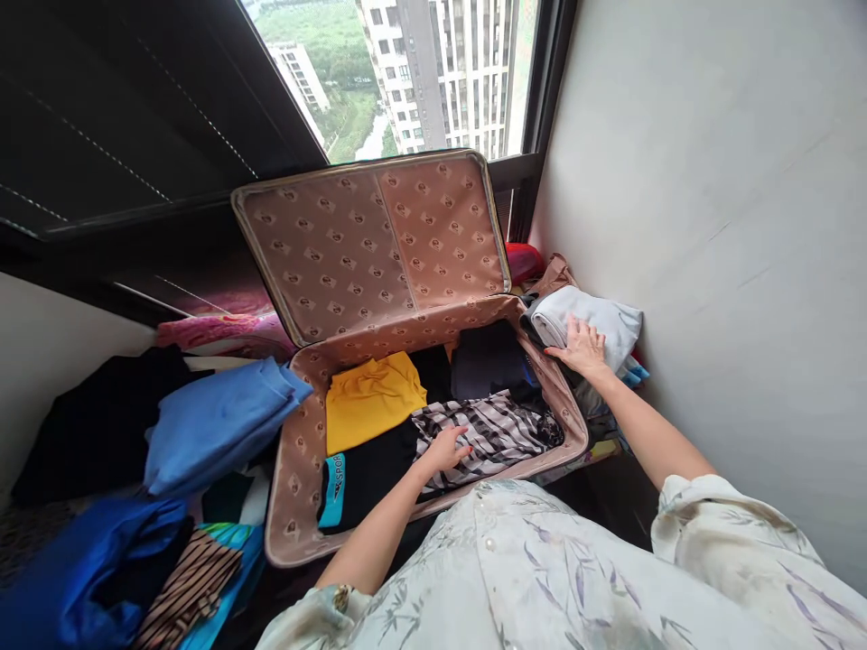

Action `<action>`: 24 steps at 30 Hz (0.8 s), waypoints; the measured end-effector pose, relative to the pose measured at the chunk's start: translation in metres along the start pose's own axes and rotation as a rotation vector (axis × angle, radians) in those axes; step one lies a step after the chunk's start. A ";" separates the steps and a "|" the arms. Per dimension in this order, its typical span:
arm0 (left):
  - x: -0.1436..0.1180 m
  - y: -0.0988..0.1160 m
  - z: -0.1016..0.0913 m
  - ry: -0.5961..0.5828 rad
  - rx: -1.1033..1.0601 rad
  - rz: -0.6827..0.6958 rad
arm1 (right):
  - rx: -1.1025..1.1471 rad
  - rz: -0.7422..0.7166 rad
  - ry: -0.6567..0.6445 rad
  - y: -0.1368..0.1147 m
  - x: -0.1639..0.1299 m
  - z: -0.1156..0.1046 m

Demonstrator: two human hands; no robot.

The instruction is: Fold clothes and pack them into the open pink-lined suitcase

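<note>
An open suitcase [295,469] with a patterned tan lining lies in front of me, lid [369,244] propped against the window. Inside lie a yellow garment [369,397], a black garment with a teal band [366,478], a dark grey one [484,361] and a black-and-white striped garment [501,429]. My left hand [447,449] rests flat on the striped garment, fingers spread. My right hand [581,348] lies on a folded light grey garment [602,320] just outside the suitcase's right edge; whether it grips it is unclear.
Folded blue clothes [217,420], a black garment [95,424], a shiny blue one [81,569] and a brown striped piece [190,591] are piled at the left. A red thing [523,262] sits by the window corner. A white wall [731,226] closes the right side.
</note>
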State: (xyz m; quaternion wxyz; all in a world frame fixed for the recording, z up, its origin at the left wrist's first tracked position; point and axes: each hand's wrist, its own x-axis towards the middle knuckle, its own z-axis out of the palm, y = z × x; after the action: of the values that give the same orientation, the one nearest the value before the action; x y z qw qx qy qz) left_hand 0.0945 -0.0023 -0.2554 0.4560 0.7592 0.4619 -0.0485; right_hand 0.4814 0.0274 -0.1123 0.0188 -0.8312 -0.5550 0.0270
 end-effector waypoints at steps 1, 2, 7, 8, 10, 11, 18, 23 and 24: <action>0.001 0.001 -0.001 0.002 -0.036 0.022 | -0.002 -0.009 -0.047 0.002 0.006 0.001; 0.001 0.001 -0.002 -0.003 -0.065 0.033 | -0.004 -0.023 -0.077 0.003 0.010 0.002; -0.008 -0.009 -0.005 -0.008 -0.147 -0.016 | -0.060 -0.038 -0.078 -0.001 0.009 0.003; -0.010 -0.011 -0.005 -0.002 -0.148 -0.029 | -0.078 -0.039 -0.068 -0.003 0.008 0.003; -0.015 -0.015 -0.005 0.012 -0.146 -0.058 | -0.100 -0.039 -0.050 -0.007 0.006 0.002; -0.017 -0.017 -0.005 0.019 -0.152 -0.072 | -0.098 -0.035 -0.044 -0.009 0.006 0.001; -0.037 -0.018 -0.014 0.090 -0.349 -0.121 | 0.062 0.109 0.150 0.002 0.015 -0.050; -0.043 0.000 -0.032 0.152 -0.694 -0.083 | 0.397 0.041 0.407 0.025 -0.014 -0.137; -0.042 0.007 -0.038 0.164 -0.797 -0.048 | 0.526 0.000 0.423 0.028 -0.021 -0.150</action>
State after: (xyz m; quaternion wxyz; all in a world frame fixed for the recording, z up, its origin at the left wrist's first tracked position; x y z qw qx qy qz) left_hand 0.0628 -0.0028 -0.2081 0.6750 0.5133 0.4969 0.1844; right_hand 0.5089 -0.0028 0.0364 0.3473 -0.7851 -0.5128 -0.0038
